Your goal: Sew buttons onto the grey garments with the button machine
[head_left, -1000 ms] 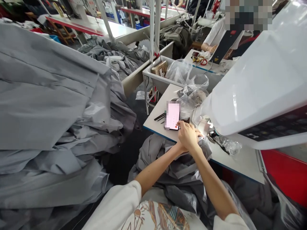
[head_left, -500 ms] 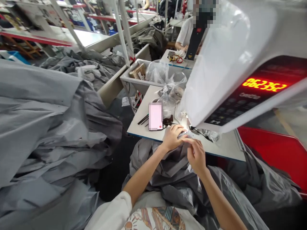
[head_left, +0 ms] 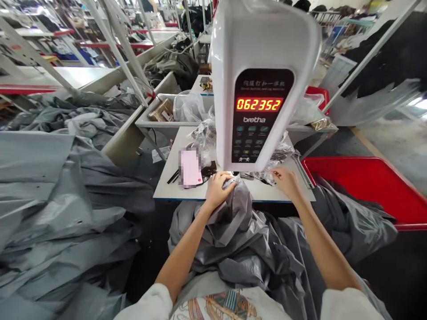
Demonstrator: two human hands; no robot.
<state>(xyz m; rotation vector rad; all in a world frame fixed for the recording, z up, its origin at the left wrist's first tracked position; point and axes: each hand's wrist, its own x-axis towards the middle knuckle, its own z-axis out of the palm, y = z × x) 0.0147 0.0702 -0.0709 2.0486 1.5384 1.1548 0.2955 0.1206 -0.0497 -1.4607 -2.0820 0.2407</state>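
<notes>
My left hand (head_left: 219, 188) presses and grips a fold of grey fabric (head_left: 242, 200) at the table's front edge, right under the head of a button sewing machine (head_left: 267, 51). The rest of the cloth hangs down in folds over my lap. To the right, my right hand (head_left: 287, 180) is closed, its fingertips pinched together beside a clear plastic bag (head_left: 266, 175) on the tabletop. Whatever lies between those fingertips is too small to make out. The machine's head hides its needle area from me.
A phone (head_left: 190, 168) lies on the white table (head_left: 180, 192), with dark slim tools (head_left: 173, 176) left of it. Grey cloth is heaped at left (head_left: 76, 213). A red bin (head_left: 353, 186) stands at right. Behind the table is a pale trough (head_left: 147, 119) holding plastic bags.
My right hand has left the fabric and moved right to the plastic bag. My left hand remains on the cloth. The view has turned right, bringing the machine's panel to face me.
</notes>
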